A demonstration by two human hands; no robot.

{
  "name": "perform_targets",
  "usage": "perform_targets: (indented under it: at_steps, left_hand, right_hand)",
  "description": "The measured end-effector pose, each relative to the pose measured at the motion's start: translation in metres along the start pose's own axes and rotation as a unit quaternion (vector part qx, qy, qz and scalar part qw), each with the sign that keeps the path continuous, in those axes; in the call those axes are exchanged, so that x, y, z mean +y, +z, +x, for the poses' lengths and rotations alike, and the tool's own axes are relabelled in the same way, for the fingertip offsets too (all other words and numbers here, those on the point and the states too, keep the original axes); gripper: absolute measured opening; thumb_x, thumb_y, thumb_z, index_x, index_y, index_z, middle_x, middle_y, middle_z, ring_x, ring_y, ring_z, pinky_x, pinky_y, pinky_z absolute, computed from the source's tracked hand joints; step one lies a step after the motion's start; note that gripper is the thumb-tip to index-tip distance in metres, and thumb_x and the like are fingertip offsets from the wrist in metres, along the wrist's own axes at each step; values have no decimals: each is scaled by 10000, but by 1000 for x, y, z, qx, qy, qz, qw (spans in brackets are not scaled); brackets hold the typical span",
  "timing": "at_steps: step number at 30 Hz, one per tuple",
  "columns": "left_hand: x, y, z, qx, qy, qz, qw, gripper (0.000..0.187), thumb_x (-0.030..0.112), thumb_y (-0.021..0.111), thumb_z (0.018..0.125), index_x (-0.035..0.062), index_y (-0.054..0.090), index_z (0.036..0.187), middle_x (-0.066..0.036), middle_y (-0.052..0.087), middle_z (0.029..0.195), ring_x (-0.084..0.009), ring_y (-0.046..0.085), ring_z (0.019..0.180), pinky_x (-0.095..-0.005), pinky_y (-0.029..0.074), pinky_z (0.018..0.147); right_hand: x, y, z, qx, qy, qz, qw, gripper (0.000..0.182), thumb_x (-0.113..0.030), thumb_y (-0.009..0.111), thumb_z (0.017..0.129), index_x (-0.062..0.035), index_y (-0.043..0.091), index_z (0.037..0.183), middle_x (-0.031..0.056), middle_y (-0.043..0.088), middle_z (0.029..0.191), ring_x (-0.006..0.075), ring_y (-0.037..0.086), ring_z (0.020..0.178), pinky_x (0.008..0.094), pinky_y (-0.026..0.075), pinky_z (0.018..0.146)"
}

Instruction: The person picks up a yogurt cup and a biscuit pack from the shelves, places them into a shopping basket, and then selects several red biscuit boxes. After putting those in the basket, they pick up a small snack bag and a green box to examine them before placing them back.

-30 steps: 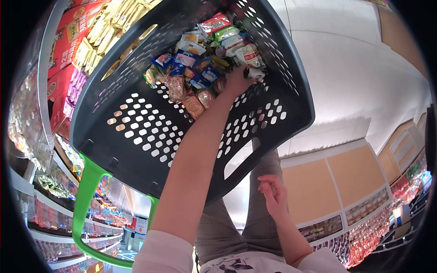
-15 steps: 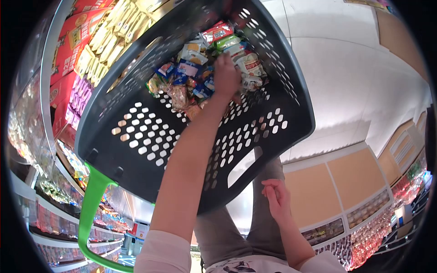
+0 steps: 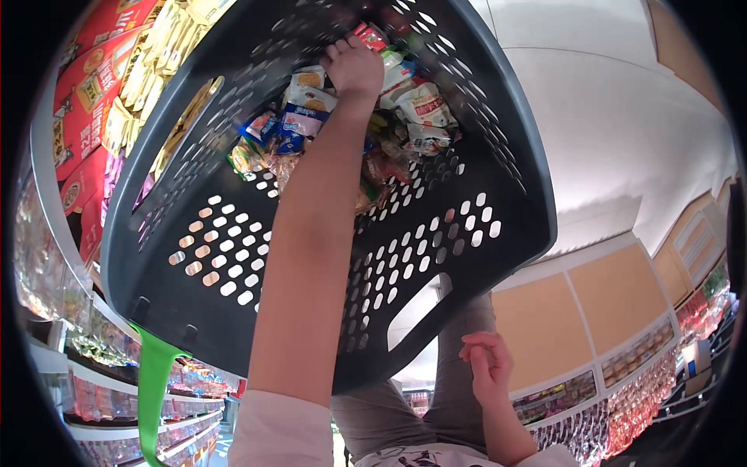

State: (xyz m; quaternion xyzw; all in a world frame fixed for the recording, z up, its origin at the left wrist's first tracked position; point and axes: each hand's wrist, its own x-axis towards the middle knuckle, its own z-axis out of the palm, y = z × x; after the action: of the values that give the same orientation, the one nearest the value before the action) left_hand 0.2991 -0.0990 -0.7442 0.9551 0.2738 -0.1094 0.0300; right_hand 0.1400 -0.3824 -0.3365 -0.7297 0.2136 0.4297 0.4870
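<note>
A dark grey shopping basket with a perforated floor and sides fills the middle of the view, tilted, its green handle hanging at the lower left. Small wrapped snack packets lie heaped in its far part. My left hand reaches over the far end of the heap with bent fingers, beside a red packet; whatever is under its fingertips is hidden. Nearer lie a blue-and-white packet and a white packet with red print. My right hand is loosely closed outside the basket, by my right thigh, holding nothing.
Left of the basket stands a red display with rows of yellow-wrapped snacks. Shelves of packaged goods run along the lower left. At right are tan panels above hanging or stacked packets.
My left hand has moved from the middle of the packets to the far end, beside the red packet. The basket sits slightly further left in view. My right hand stays curled, slightly lower.
</note>
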Motion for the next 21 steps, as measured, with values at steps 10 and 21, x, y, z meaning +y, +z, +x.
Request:
perform_targets:
  at_steps: [10, 21]
  left_hand:
    - [-1, -14, -4, -2, 17, -100, 995, 490, 424, 645, 819, 10, 505, 1040, -171, 550, 1063, -335, 534, 1073, -460, 466, 852]
    - [-27, 8, 3, -7, 73, -176, 982, 491, 357, 670, 803, -25, 513, 1068, -211, 548, 1094, -365, 549, 1040, -445, 492, 878]
  right_hand:
    - [-4, 2, 4, -11, -3, 5, 1000, 177, -139, 510, 969, 15, 581, 1024, 50, 573, 817, 92, 550, 717, 219, 435, 651]
    - [2, 1, 5, -13, -2, 8, 1000, 147, -83, 491, 965, 18, 575, 1032, 51, 566, 828, 89, 542, 722, 214, 431, 663]
